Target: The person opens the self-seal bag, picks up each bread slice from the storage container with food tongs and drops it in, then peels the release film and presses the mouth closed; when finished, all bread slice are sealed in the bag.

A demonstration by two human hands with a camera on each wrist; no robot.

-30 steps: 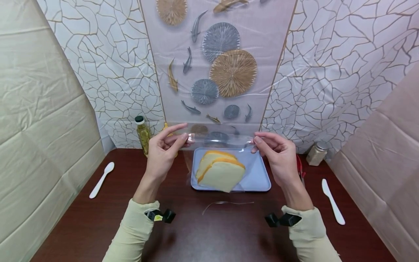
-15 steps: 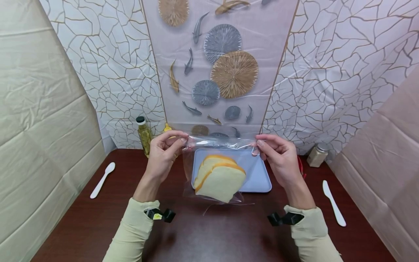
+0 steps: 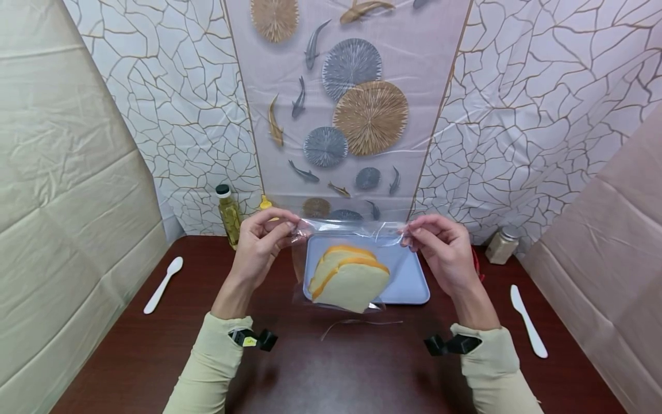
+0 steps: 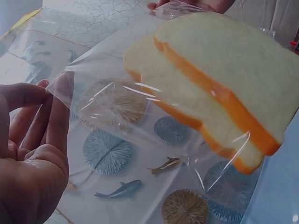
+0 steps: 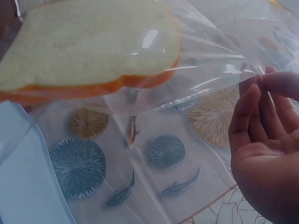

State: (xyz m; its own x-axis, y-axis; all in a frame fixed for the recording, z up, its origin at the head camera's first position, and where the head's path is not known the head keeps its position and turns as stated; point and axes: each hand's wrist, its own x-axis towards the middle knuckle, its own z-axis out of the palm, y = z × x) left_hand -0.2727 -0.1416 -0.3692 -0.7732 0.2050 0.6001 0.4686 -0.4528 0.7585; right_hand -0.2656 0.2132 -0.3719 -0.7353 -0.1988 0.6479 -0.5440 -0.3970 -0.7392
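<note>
A clear plastic bag (image 3: 357,228) hangs stretched between my two hands, with two bread slices (image 3: 351,284) inside, one overlapping the other. My left hand (image 3: 258,247) pinches its upper left corner between thumb and fingertips. At the upper right corner, my right hand (image 3: 447,250) pinches the film the same way. Both wrist views show the film drawn taut to the left hand (image 4: 37,149) and the right hand (image 5: 271,149). Behind the bag in the head view, a pale blue tray (image 3: 408,290) lies on the table.
A thin clear strip (image 3: 357,321) lies in front of the tray. A white spoon (image 3: 162,286) is at left, a white knife (image 3: 527,322) at right. An oil bottle (image 3: 228,217), a yellow-topped bottle (image 3: 265,202) and a glass shaker (image 3: 501,245) stand along the back. Something red (image 3: 477,264) shows behind my right wrist.
Both hands have lowered slightly, keeping their pinch on the bag. The bag with the bread swung down toward me, then rose back a little.
</note>
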